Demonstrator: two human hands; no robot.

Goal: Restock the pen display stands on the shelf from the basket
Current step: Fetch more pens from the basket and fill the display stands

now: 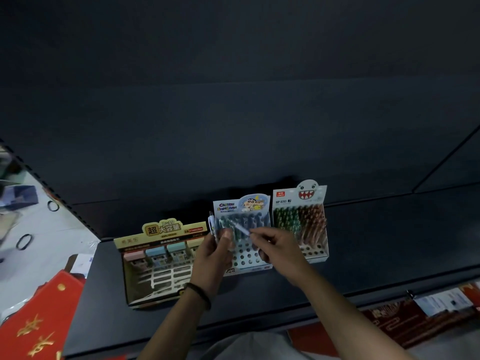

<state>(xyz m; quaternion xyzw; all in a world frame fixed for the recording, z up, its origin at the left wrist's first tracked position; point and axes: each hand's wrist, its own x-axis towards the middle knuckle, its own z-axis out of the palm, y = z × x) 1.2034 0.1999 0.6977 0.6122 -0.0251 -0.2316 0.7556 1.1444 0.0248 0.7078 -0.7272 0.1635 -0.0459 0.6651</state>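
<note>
Right hand pinches 1 slim pen by its barrel, angled over the Crayon Shin-chan stand on the shelf. Left hand curls round spare pens. Light, stiff, slick (probably plastic), so it looks best held mid-barrel, with the tip steered into an empty hole.

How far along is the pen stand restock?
Done: the monster-face stand is nearly full, and back rows of the Crayon Shin-chan stand are filled. In hand: the right hand pinches a pen over it; the left hand holds a white pen. Left: its front holes, plus empty slots in the gold refill box.
</note>
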